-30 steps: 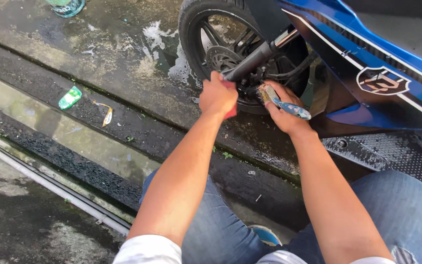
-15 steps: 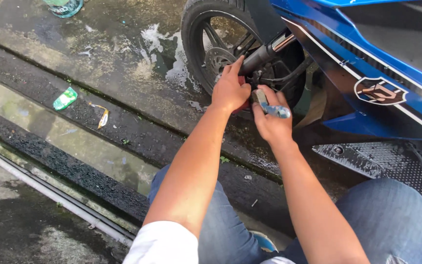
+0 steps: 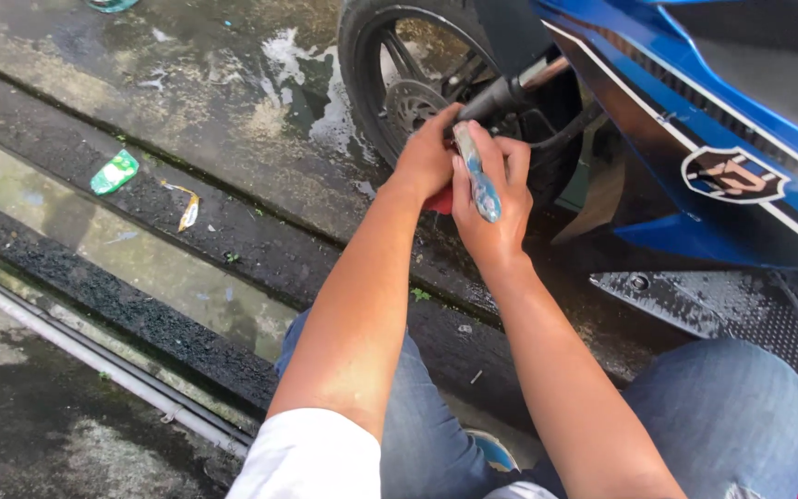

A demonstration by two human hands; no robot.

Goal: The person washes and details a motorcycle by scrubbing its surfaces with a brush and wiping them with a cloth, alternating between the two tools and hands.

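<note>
My right hand [image 3: 494, 199] is closed around the handle of a blue and white brush [image 3: 478, 174], its head pointing up toward the fork. My left hand [image 3: 427, 157] presses against the lower fork leg [image 3: 508, 92] of a blue motorcycle [image 3: 695, 120], with something red [image 3: 440, 200] showing under its palm. Both hands sit side by side, touching, right beside the black front wheel [image 3: 390, 83]. I am crouched, my jeans-clad knees [image 3: 713, 416] at the bottom of the view.
Wet concrete with soapy foam [image 3: 316, 83] lies left of the wheel. A water-filled channel [image 3: 122, 240] crosses the ground, with a green wrapper [image 3: 114, 172] and a yellow scrap [image 3: 187, 212] beside it. A black footboard [image 3: 741, 314] juts out at right.
Both hands have moved closer together at the fork. The brush in my right hand has turned from pointing sideways to pointing up. The view has shifted nearer to the wheel.
</note>
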